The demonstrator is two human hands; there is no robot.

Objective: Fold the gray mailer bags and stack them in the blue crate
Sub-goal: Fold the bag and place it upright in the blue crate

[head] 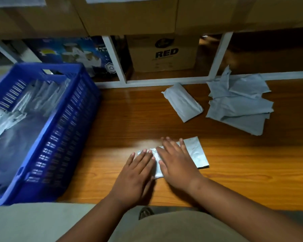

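Wooden table (112, 119); two hands (136, 173) press one mailer (196, 152)

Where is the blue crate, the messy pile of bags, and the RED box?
blue crate (63, 137), head view, its slotted right wall.
pile of bags (241, 109), head view, middle of the pile.
RED box (166, 53), head view, printed front.

Forearms bare, no sleeves; khaki trousers (173, 227); dark sandal (145, 212).

Dim; bright patch mid-table (143, 144); blurred, wide-angle edges.
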